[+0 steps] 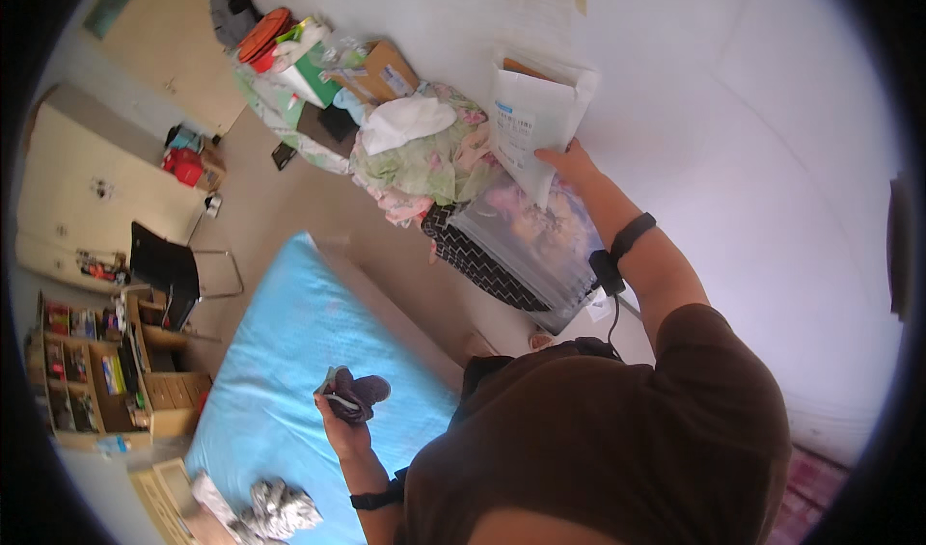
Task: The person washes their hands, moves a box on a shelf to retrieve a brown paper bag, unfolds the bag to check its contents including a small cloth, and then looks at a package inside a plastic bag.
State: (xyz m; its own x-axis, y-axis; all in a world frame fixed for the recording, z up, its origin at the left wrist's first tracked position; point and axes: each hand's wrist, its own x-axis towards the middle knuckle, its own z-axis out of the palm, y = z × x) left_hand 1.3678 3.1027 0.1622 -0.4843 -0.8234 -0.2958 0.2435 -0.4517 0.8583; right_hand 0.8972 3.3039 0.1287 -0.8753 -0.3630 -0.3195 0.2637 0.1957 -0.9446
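Observation:
My left hand (340, 431) is closed around a small dark purple cloth bundle (353, 394), perhaps folded socks, with a pale strip showing along it. It is held up over the blue bed sheet (289, 342). On the other side, my right hand (571, 167) grips the lower edge of a white plastic packaging bag (526, 121) with printing on its front. Something brown shows at the bag's top edge. Below that bag lies a clear zip storage bag (531, 231) with pinkish contents, partly over a black patterned cloth (487, 270).
A heap of green and pink floral fabric (410, 164) lies beside the bags, with a white cloth (410, 123) on it. Farther along stand a cardboard box (381, 74) and a red basin (265, 39). A black chair (166, 267) stands near a shelved desk (101, 381). Grey cloth (280, 508) lies on the bed.

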